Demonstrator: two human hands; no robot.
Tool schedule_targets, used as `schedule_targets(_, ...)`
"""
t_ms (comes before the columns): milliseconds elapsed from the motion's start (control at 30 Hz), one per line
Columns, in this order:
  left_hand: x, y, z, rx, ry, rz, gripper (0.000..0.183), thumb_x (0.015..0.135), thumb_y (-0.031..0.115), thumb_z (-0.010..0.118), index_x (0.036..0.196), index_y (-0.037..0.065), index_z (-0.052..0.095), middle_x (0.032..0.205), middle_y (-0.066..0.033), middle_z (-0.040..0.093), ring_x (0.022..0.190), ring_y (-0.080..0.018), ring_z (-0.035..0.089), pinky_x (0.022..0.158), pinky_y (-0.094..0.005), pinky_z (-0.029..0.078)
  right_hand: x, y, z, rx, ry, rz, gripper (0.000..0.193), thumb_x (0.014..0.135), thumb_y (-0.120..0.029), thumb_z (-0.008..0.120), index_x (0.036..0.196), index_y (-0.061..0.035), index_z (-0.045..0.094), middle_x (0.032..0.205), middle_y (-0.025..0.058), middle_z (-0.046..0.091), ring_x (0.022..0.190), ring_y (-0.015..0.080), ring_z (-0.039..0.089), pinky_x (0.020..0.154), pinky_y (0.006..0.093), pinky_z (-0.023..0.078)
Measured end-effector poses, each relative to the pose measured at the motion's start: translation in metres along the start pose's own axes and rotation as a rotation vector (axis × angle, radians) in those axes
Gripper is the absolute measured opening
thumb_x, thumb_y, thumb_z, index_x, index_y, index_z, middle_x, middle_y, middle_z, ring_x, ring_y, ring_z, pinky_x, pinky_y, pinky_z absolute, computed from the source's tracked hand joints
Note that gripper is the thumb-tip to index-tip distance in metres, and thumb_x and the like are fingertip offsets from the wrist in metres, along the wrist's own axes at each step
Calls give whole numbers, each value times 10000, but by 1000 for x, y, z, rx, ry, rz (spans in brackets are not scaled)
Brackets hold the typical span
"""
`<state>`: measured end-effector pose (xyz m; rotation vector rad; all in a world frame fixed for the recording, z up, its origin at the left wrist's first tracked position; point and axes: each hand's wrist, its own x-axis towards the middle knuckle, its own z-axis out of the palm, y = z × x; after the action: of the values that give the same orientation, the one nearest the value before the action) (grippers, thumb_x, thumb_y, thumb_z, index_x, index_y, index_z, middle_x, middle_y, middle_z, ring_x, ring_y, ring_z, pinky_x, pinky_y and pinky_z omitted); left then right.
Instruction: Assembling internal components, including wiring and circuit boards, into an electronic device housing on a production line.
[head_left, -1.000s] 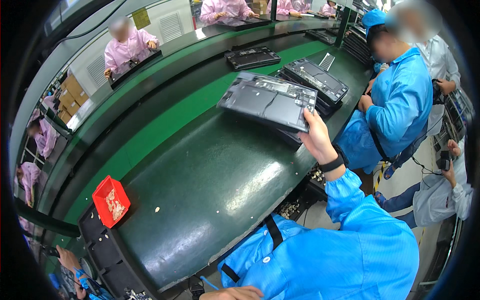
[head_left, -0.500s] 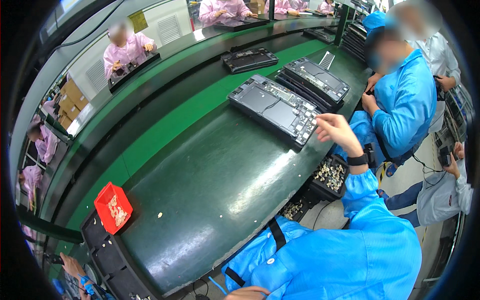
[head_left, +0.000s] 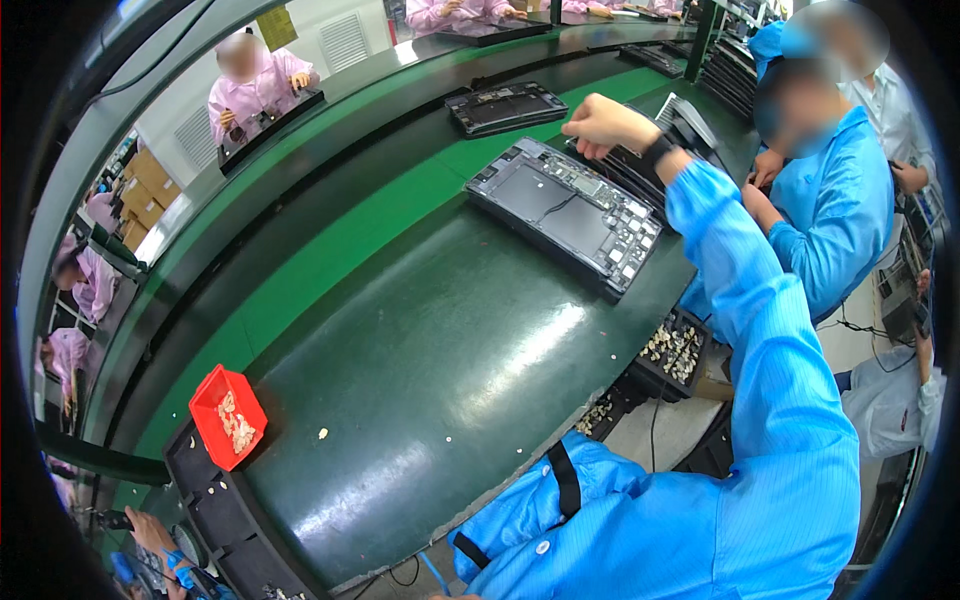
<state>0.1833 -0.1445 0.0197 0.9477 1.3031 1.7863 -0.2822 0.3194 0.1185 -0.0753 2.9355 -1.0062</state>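
Note:
My right hand [head_left: 608, 125] reaches over the far stack of opened laptop bases [head_left: 632, 178], its fingers bent and pointing down at the stack's far left side. Hand and sleeve cover much of that stack, so what the fingertips grip, if anything, is hidden. In front of it lies another opened laptop base [head_left: 560, 205], with batteries and a circuit board showing, on the green worktable [head_left: 400, 370]. Only a sliver of my left hand [head_left: 456, 597] shows at the lower edge; its fingers are out of sight.
A red bin [head_left: 228, 418] with pale scraps stands on the left, by a black compartment tray [head_left: 225, 520]. Black boxes of small parts [head_left: 672, 348] sit below the front edge. Another laptop base [head_left: 507, 108] lies farther back. A co-worker in blue [head_left: 835, 210] stands at the right.
My right hand has moved away from the near laptop base's right end, up and left to the stack behind. My left hand has dropped almost out of view. The view has shifted slightly.

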Motion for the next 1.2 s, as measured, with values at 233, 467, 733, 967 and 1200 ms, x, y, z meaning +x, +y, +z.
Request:
schedule_targets(233, 10, -5, -57, -44, 40, -57, 208, 971, 146, 694, 872, -37, 710, 936, -178, 693, 857, -360, 647, 819, -473, 483, 134, 18, 36, -498, 138, 74, 298, 803, -188, 663, 910, 75, 752, 962, 288, 746, 932, 402, 755, 824, 455, 617)
schedule_targets(467, -36, -86, -93, -113, 61, -129, 193, 975, 147, 681, 930, -39, 706, 981, -174, 689, 900, -345, 642, 850, -468, 476, 207, 91, 46, -632, 266, 66, 433, 833, -346, 662, 1020, 30, 765, 1091, 300, 723, 1071, 427, 708, 949, 473, 559)
schedule_targets(733, -22, -167, -145, -217, -50, -188, 194, 979, 148, 665, 996, -42, 701, 1033, -169, 683, 948, -328, 637, 885, -462, 468, 240, 94, 77, -394, 134, 264, 953, 774, -748, 729, 1246, 79, 685, 1303, 296, 662, 1242, 418, 634, 1031, 422, 504)
schedule_targets(967, -28, -205, -144, -232, -52, -275, 211, 983, 150, 652, 1053, -44, 696, 1079, -165, 678, 990, -312, 632, 916, -456, 461, 229, 90, 64, 206, 74, 485, 530, 772, -482, 908, 884, -27, 659, 823, 56, 600, 612, 168, 544, 516, 303, 491)
schedule_targets(1200, -39, -189, -87, -223, 90, -320, 239, 987, 151, 638, 1111, -46, 692, 1124, -161, 674, 1032, -297, 628, 947, -451, 455, 263, 97, 40, 815, -72, 49, 572, 876, -314, 834, 1291, 1, 597, 1193, 168, 670, 1087, 327, 687, 911, 422, 600)
